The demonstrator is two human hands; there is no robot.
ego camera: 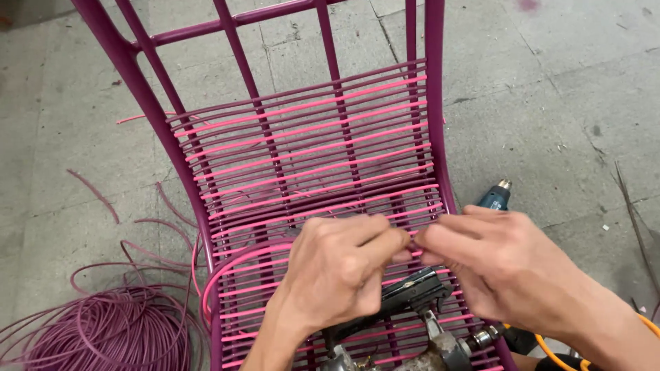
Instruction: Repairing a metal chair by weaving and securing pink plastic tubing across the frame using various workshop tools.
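Where our two hands meet, over the middle of the woven seat, we pinch a pink cord [415, 237] between the fingertips: our left hand [340, 271] closes thumb and forefinger narrowly on it from one side, our right hand [491, 264] does the same from the other, and the knuckles nearly touch. How the cord runs under the fingers is hidden, so we cannot tell whether it is one strand or two ends.

Beneath the hands lies a dark tool [405, 295] with a grimy metal head, resting on the seat near its front edge; its lower part is cut off by the picture's bottom, and we cannot make out what kind it is.

We count one chair frame [158, 117], magenta, with many pink and purple strands strung across it between the side rails; its upper back bars are still bare and its top is cut off.

On the concrete floor [550, 89] beyond the frame's right rail, one blue power tool [495, 196] peeks out behind our right hand, and one orange hose [550, 347] runs below the wrist. Off the left rail sits one coil of purple cord [103, 330], partly cut off, with loose offcuts nearby. Open floor lies along both rails.
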